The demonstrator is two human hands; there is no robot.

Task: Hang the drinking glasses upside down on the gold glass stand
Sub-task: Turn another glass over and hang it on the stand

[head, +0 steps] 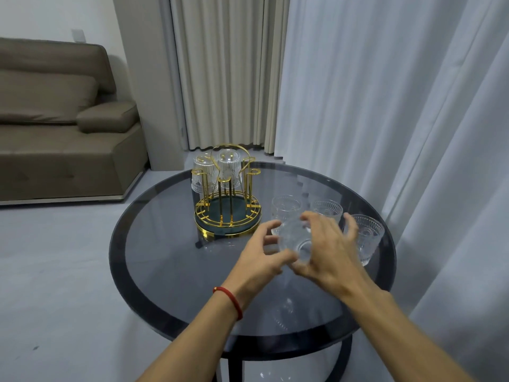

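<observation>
The gold glass stand (228,213) sits at the back left of the round dark glass table (170,266). Two ribbed clear glasses hang upside down on its far prongs, one (202,172) at the left and one (230,166) at the middle. Between my hands a clear glass (294,239) lies tilted above the table, its base towards me. My left hand (261,257) cups it from the left and my right hand (325,249) holds it from the right. Three more glasses stand upright behind: one (285,209), one (327,209) and one (367,235).
A brown sofa (55,128) stands at the left beyond the table. Beige and white curtains (385,106) hang close behind and to the right of the table. The stand's near prongs (224,199) are bare.
</observation>
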